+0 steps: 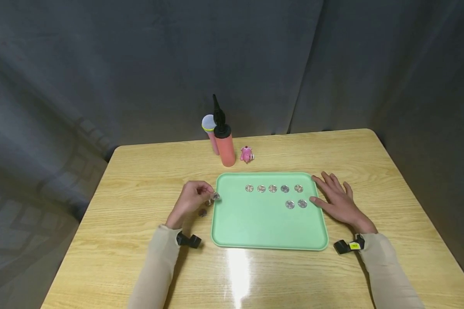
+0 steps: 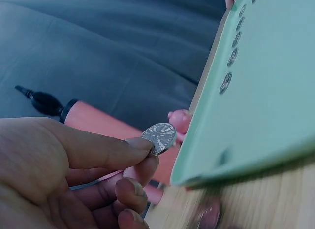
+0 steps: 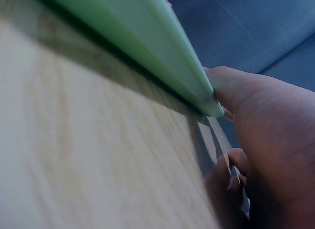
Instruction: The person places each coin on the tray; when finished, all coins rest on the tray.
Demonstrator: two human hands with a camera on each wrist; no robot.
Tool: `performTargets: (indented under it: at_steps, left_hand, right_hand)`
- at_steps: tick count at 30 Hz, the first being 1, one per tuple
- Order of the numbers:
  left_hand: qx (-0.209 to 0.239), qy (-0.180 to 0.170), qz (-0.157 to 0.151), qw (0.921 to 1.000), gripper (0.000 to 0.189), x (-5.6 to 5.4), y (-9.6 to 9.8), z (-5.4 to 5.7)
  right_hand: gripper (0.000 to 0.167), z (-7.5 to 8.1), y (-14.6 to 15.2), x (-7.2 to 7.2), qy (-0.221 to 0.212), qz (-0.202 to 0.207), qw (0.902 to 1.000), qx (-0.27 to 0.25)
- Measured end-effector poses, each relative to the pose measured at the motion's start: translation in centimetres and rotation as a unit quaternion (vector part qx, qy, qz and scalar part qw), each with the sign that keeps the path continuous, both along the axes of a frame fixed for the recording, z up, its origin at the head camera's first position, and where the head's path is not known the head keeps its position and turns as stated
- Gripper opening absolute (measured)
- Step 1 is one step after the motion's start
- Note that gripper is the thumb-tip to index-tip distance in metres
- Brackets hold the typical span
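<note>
My left hand (image 1: 193, 198) pinches a silvery coin (image 2: 160, 138) between thumb and forefinger, at the left rim of the mint-green tray (image 1: 251, 229). Below that hand, a loose coin (image 1: 203, 213) lies on the table, with another partly hidden by the fingers. Inside the tray, several coins form a row along the far side, among them a middle coin (image 1: 272, 188). Two more, including a coin (image 1: 290, 204), sit under the row's right end. My right hand (image 1: 337, 199) rests at the tray's right edge, fingers spread, its thumb touching the rim.
Behind the tray stand a coral-red hand pump (image 1: 226, 150) with a black nozzle and a pink toy microphone (image 1: 209, 124) with a pale head. A small pink figurine (image 1: 246, 154) sits to their right. Dark curtains hang behind the wooden table (image 1: 158, 167).
</note>
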State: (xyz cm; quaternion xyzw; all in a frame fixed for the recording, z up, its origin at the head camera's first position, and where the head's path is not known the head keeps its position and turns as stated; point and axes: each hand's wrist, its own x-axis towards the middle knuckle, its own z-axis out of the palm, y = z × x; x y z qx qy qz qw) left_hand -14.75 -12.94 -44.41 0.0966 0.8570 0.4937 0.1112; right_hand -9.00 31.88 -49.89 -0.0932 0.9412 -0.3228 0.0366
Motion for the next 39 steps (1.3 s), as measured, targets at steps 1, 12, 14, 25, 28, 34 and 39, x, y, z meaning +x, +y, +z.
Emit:
performTargets:
  at_steps: [1, 12, 14, 25, 28, 34, 39]
  left_hand:
    - [0.003, -0.003, -0.002, 1.0000, 0.005, 0.0, 0.3, 0.0]
    - [0.002, -0.016, -0.014, 0.9998, 0.006, -0.4, 4.0, 0.1]
    - [0.008, -0.023, -0.016, 0.9996, 0.007, -0.5, 4.6, 0.0]
    - [-0.008, 0.006, -0.081, 0.9967, 0.015, -0.6, 8.2, -0.7]
    - [-0.012, 0.013, -0.101, 0.9948, 0.018, -0.5, 9.1, -0.9]
    - [-0.015, 0.010, -0.113, 0.9934, 0.020, -0.3, 10.8, -1.0]
    - [-0.017, 0.003, -0.110, 0.9938, 0.016, -0.3, 12.2, -1.1]
  right_hand:
    - [0.072, 0.0, 0.0, 0.0, 0.000, 0.000, 1.0000, -0.001]
    - [0.072, -0.1, -0.1, -0.1, 0.000, -0.001, 1.0000, -0.002]
    - [0.072, -0.1, -0.1, -0.1, -0.001, -0.001, 1.0000, -0.002]
    - [0.072, -0.3, -0.1, 0.0, 0.002, 0.000, 1.0000, -0.003]
    - [0.072, -0.2, -0.1, 0.0, 0.001, 0.000, 1.0000, -0.003]
    - [0.072, 0.0, 0.0, 0.1, 0.001, 0.000, 1.0000, -0.001]
    - [0.072, 0.0, 0.0, 0.0, 0.005, -0.001, 1.0000, 0.000]
